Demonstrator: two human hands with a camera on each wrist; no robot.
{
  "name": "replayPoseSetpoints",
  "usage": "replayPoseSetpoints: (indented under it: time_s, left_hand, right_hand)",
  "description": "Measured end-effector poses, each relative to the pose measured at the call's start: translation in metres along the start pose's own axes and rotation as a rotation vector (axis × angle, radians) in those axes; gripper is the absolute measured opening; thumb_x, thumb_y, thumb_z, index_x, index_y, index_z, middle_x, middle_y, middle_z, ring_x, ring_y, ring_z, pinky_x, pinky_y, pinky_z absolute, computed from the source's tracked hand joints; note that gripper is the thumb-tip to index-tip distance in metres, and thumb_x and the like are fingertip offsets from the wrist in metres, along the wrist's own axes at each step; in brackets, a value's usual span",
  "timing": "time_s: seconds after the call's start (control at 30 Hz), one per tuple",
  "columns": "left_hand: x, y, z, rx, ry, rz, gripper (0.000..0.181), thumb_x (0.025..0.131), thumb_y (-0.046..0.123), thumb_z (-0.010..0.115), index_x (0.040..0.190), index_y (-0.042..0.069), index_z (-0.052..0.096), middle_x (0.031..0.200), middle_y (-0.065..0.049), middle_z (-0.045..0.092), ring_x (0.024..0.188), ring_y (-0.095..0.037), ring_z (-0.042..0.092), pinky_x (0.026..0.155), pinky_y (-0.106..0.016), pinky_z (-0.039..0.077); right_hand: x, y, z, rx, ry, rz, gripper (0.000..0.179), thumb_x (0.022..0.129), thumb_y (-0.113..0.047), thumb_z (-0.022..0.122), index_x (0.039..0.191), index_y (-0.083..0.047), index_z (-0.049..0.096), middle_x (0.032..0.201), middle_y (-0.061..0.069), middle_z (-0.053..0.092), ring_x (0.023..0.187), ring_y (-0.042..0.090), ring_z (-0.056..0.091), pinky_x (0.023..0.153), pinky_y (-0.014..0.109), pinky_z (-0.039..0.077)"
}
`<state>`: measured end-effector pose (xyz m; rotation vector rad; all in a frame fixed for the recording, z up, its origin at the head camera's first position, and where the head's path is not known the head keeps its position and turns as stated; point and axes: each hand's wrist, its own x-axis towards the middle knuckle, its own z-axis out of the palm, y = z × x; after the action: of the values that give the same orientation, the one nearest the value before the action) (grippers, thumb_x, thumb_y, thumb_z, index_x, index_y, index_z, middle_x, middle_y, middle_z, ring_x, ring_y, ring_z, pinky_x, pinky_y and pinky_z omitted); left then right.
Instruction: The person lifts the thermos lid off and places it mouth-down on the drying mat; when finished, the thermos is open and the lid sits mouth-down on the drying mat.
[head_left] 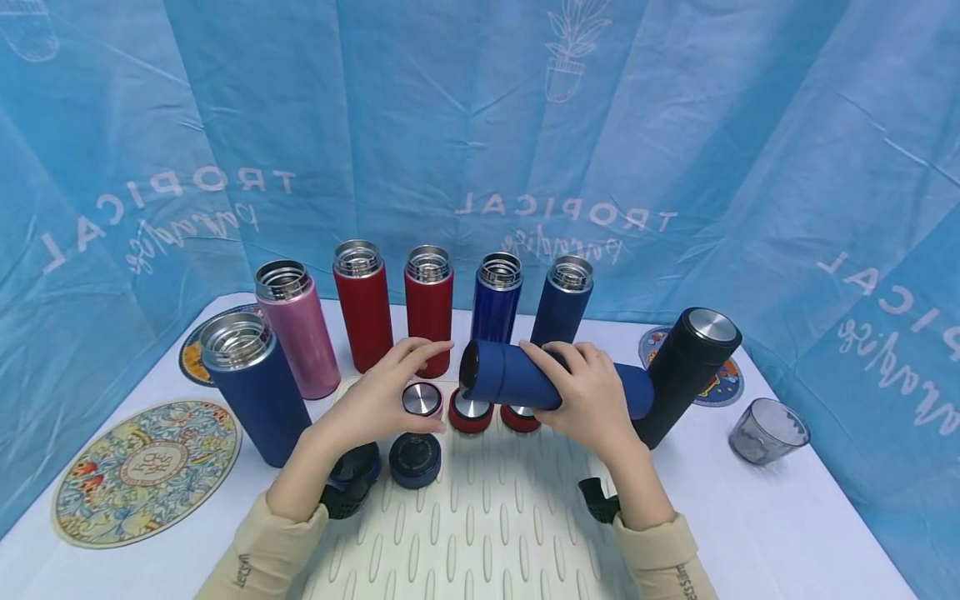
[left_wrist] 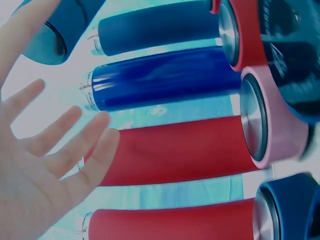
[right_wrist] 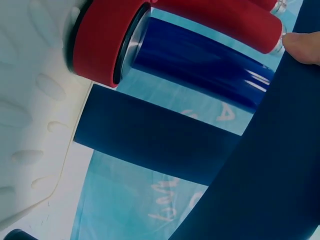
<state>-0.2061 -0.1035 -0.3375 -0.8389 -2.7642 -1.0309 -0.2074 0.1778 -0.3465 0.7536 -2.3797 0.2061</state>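
My right hand (head_left: 588,396) grips a matte blue thermos bottle (head_left: 517,379) round its body and holds it sideways above the mat. A seam near the bottle's left end marks off its lid. My left hand (head_left: 382,392) is apart from it, on the left, fingers extended and holding nothing; the left wrist view shows the spread fingers (left_wrist: 92,132). Below the hands are a pink-rimmed lid (head_left: 422,400), two red lids (head_left: 471,411) and a dark blue lid (head_left: 415,460). Another blue lid is partly hidden by the left wrist.
Lidless bottles stand behind: blue (head_left: 255,400), pink (head_left: 303,337), two red (head_left: 365,317), glossy blue (head_left: 495,304), matte blue (head_left: 561,308). A black lidded bottle (head_left: 678,375) and a glass (head_left: 768,432) stand right. A round placemat (head_left: 150,471) lies left; a ridged cream mat (head_left: 457,542) in front.
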Motion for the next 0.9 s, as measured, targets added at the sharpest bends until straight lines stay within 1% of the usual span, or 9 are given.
replayPoseSetpoints:
  time_s: [0.1,0.23,0.43,0.53,0.67,0.83,0.9]
  left_hand:
    - [0.004,0.003,0.001,-0.066,0.028,0.04,0.092,0.064,0.027,0.085,0.141,0.025,0.034,0.139,-0.006,0.033,0.123,-0.026,0.039,0.087,-0.05,0.048]
    - [0.008,0.005,0.004,-0.133,0.035,0.074,0.091,0.064,0.024,0.084,0.14,0.023,0.035,0.14,-0.006,0.03,0.126,-0.026,0.035,0.087,-0.049,0.048]
    - [0.011,0.005,0.011,-0.22,0.027,0.14,0.083,0.067,0.019,0.082,0.138,0.02,0.039,0.14,-0.007,0.031,0.126,-0.026,0.034,0.085,-0.043,0.05]
    - [0.011,0.005,0.014,-0.251,0.028,0.165,0.077,0.069,0.016,0.081,0.136,0.019,0.043,0.138,-0.008,0.035,0.124,-0.029,0.039,0.087,-0.041,0.05]
    - [0.01,0.004,0.016,-0.272,0.025,0.161,0.069,0.07,0.014,0.08,0.131,0.017,0.048,0.133,-0.008,0.042,0.118,-0.031,0.046,0.086,-0.042,0.05]
    - [0.01,0.002,0.018,-0.297,0.013,0.144,0.066,0.07,0.011,0.08,0.128,0.016,0.049,0.13,-0.008,0.045,0.116,-0.028,0.047,0.085,-0.046,0.05]
    - [0.01,0.0,0.019,-0.307,0.005,0.143,0.065,0.07,0.01,0.08,0.127,0.015,0.049,0.129,-0.008,0.045,0.116,-0.027,0.047,0.085,-0.045,0.05]
  right_hand:
    - [0.0,-0.002,0.001,-0.015,-0.011,-0.018,0.087,0.056,-0.035,0.086,0.134,-0.027,0.047,0.115,0.008,0.057,0.1,0.031,0.051,0.086,0.05,0.045]
    - [0.001,-0.004,0.002,-0.017,-0.02,-0.03,0.088,0.055,-0.033,0.087,0.134,-0.027,0.048,0.114,0.008,0.058,0.1,0.031,0.051,0.086,0.05,0.045]
    - [0.001,-0.007,0.002,-0.036,-0.023,-0.065,0.089,0.054,-0.032,0.088,0.133,-0.026,0.048,0.112,0.009,0.059,0.097,0.031,0.052,0.084,0.05,0.046]
    - [0.001,-0.01,0.003,-0.038,-0.023,-0.086,0.089,0.054,-0.033,0.088,0.133,-0.026,0.048,0.111,0.009,0.059,0.096,0.031,0.052,0.083,0.05,0.046]
    - [0.001,-0.012,0.004,-0.044,-0.028,-0.107,0.088,0.054,-0.036,0.087,0.132,-0.025,0.049,0.11,0.009,0.06,0.095,0.031,0.053,0.084,0.05,0.047]
    - [0.001,-0.014,0.004,-0.058,-0.055,-0.108,0.087,0.055,-0.039,0.087,0.133,-0.026,0.049,0.11,0.009,0.061,0.095,0.031,0.054,0.084,0.05,0.046]
    - [0.0,-0.015,0.004,-0.068,-0.065,-0.108,0.087,0.055,-0.041,0.087,0.133,-0.027,0.049,0.11,0.009,0.061,0.095,0.031,0.054,0.084,0.05,0.046]
